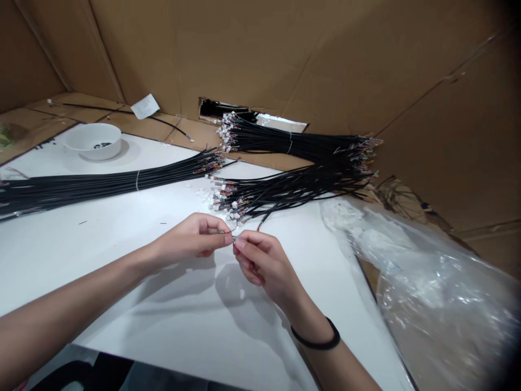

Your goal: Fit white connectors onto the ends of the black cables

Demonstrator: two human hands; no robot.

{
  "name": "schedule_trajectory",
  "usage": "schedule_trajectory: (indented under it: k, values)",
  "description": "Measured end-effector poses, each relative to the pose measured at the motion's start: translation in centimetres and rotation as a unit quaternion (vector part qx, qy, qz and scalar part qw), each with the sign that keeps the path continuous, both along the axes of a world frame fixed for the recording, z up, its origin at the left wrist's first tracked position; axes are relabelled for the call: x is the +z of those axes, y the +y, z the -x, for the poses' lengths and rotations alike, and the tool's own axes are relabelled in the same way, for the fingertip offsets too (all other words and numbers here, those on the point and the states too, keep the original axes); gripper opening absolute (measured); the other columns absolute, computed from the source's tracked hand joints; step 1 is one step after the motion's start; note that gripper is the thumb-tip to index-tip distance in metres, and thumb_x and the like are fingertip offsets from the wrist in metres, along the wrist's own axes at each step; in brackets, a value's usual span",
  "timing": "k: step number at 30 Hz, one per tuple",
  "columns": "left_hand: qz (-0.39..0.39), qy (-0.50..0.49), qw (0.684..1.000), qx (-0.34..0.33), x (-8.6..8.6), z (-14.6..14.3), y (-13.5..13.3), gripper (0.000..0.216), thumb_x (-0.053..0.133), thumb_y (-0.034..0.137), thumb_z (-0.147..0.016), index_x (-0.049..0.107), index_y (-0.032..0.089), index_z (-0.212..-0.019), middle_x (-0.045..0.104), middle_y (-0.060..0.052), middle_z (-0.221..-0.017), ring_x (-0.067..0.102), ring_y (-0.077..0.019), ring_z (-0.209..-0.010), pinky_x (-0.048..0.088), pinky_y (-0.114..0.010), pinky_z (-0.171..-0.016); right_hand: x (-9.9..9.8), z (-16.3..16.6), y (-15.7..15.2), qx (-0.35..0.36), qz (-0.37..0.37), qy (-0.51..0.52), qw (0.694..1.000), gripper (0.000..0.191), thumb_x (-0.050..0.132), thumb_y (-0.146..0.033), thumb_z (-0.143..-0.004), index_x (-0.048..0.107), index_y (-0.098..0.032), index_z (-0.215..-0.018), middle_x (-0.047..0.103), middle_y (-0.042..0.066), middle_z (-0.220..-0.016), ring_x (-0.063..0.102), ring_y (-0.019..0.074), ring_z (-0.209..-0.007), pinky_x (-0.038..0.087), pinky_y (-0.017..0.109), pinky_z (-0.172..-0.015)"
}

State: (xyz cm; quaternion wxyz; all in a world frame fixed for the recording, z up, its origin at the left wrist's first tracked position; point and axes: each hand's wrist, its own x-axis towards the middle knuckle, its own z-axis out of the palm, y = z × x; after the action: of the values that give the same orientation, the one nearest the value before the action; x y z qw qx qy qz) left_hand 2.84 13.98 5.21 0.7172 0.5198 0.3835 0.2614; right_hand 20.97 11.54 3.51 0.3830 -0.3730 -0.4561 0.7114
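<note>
My left hand (195, 239) and my right hand (260, 260) meet over the white table (122, 228), fingertips pinched together on the end of a thin black cable (264, 218) with coloured wire ends. That cable runs up into a loose pile of black cables (293, 187) with small white connectors. A black band sits on my right wrist. The connector between my fingertips is too small to make out.
A tied bundle of black cables (101, 184) lies across the left. Another tied bundle (285, 142) lies at the back. A white bowl (93, 140) stands far left. A clear plastic bag (427, 288) covers the right. Cardboard walls (325, 60) surround the table.
</note>
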Motion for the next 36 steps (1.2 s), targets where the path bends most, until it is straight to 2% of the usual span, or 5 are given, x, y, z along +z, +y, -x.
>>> schedule_trajectory:
  k: [6,14,23,29,36]
  values:
    - [0.006,0.001,1.0,-0.002,-0.5,0.1,0.0,0.015,0.065,0.028,-0.081,0.06,0.014,-0.077,0.042,0.008,-0.052,0.028,-0.0041,-0.044,0.018,-0.018,-0.042,0.1,0.0,-0.2,-0.014,-0.025,-0.035,0.999,0.027,0.065,-0.037,-0.083,0.057,-0.015,-0.069,0.04,-0.009,-0.046,0.03,0.0017,-0.033,0.02,0.016,-0.033]
    - [0.034,-0.018,0.999,0.0,-0.6,0.0,0.0,0.016,0.061,0.026,-0.077,0.057,0.014,-0.067,0.043,0.006,-0.053,0.03,-0.0043,-0.043,0.018,-0.019,-0.042,0.9,0.2,-0.2,-0.02,-0.055,-0.072,0.996,0.029,0.065,-0.038,-0.081,0.056,-0.016,-0.066,0.038,-0.01,-0.04,0.028,0.0031,-0.033,0.021,0.018,-0.034]
    - [0.047,-0.007,0.999,0.004,-0.5,0.0,0.0,0.013,0.063,0.024,-0.074,0.057,0.014,-0.066,0.039,0.008,-0.047,0.027,-0.0048,-0.043,0.016,-0.02,-0.043,1.2,0.3,-0.3,-0.012,-0.05,-0.095,0.994,0.031,0.068,-0.043,-0.078,0.057,-0.017,-0.065,0.038,-0.009,-0.04,0.028,0.0045,-0.033,0.02,0.02,-0.034]
    - [0.045,-0.011,0.999,0.003,-0.7,0.0,0.0,0.015,0.066,0.025,-0.075,0.059,0.014,-0.066,0.039,0.008,-0.048,0.028,-0.0047,-0.044,0.016,-0.02,-0.044,0.9,0.1,-0.3,-0.006,-0.074,-0.119,0.99,0.032,0.067,-0.043,-0.079,0.056,-0.017,-0.064,0.037,-0.009,-0.04,0.026,0.0046,-0.033,0.018,0.021,-0.034]
    - [0.048,-0.02,0.999,0.004,-0.7,0.1,0.0,0.017,0.069,0.026,-0.075,0.06,0.014,-0.067,0.04,0.008,-0.046,0.027,-0.0046,-0.043,0.017,-0.019,-0.043,0.6,0.1,0.0,0.006,-0.029,-0.073,0.997,0.035,0.072,-0.046,-0.076,0.059,-0.015,-0.064,0.037,-0.01,-0.039,0.025,0.0032,-0.032,0.017,0.019,-0.033]
